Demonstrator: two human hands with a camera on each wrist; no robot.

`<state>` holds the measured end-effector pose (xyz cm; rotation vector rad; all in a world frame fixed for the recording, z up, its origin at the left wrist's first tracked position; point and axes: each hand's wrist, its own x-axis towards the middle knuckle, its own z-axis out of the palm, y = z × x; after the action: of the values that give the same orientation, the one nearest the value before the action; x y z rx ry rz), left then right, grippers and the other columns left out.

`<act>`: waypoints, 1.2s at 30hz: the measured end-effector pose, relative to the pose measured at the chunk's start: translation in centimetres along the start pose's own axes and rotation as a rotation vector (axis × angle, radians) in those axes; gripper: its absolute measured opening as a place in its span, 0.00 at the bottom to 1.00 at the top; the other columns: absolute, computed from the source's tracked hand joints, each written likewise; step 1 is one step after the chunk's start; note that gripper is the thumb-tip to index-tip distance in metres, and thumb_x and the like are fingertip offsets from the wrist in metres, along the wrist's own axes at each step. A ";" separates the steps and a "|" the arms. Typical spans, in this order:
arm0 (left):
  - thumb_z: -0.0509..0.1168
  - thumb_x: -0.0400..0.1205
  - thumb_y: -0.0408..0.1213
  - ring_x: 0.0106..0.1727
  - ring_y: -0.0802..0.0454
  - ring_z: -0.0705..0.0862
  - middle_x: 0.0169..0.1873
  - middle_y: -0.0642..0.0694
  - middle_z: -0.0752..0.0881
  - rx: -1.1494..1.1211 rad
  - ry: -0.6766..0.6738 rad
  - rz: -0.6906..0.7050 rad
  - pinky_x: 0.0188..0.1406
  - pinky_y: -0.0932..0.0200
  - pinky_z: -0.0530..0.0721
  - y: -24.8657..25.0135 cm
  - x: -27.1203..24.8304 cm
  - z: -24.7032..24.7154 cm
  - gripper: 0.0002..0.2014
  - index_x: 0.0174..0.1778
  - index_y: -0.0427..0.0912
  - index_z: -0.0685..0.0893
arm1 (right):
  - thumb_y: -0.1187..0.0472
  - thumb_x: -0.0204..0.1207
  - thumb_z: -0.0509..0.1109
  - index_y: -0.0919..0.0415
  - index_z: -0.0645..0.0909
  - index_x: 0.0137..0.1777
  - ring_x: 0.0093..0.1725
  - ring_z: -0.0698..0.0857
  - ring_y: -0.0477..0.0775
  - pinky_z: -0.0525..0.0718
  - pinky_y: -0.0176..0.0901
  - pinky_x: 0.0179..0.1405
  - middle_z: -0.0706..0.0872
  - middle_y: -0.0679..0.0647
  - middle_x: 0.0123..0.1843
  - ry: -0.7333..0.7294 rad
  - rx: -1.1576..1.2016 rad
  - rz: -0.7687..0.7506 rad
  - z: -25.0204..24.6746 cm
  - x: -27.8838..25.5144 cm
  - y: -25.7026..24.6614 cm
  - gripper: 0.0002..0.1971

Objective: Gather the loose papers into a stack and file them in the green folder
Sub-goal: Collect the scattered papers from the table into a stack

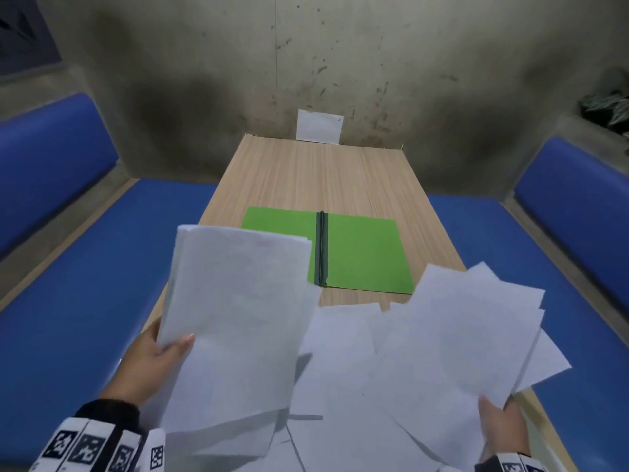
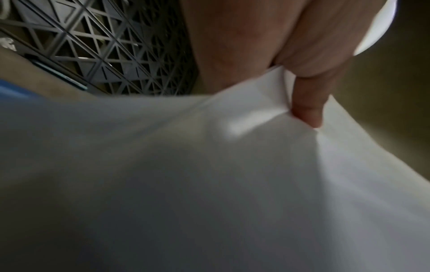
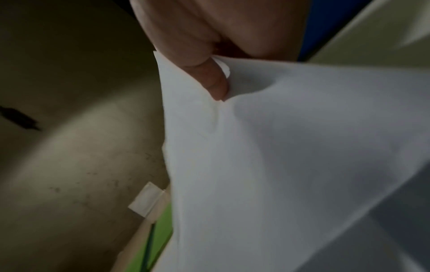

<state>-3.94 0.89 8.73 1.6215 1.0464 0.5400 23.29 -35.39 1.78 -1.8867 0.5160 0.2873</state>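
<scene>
Both hands hold paper bundles; green folder [image 1: 360, 253] lies open mid-frame on the surface [image 1: 306, 175].
I see the left hand [image 1: 153, 362] pinching a fairly squared bundle [image 1: 235, 318] and the right hand [image 1: 503, 424] pinching a fanned bundle [image 1: 469, 335] by a corner. Risk: the fanned sheets slip out when merged, since the grip is thin. More loose sheets [image 1: 340, 352] lie below, partly hidden; I can't count them. Wrist views are blurred.

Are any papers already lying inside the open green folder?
No: the green folder lies open and bare on the table, no sheets on it.
</scene>
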 end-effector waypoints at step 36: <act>0.85 0.40 0.55 0.49 0.44 0.89 0.37 0.50 0.94 -0.490 -0.297 -0.263 0.63 0.41 0.79 -3.7 -1.6 9.2 0.42 0.49 0.40 0.85 | 0.33 0.51 0.78 0.56 0.78 0.65 0.65 0.83 0.56 0.75 0.59 0.72 0.87 0.54 0.63 -0.816 0.210 -0.146 6.3 -7.7 -1.1 0.44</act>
<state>1.11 -5.30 2.62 1.0727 0.8094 0.3310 17.33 -27.52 3.72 -1.4312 -0.1420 0.8199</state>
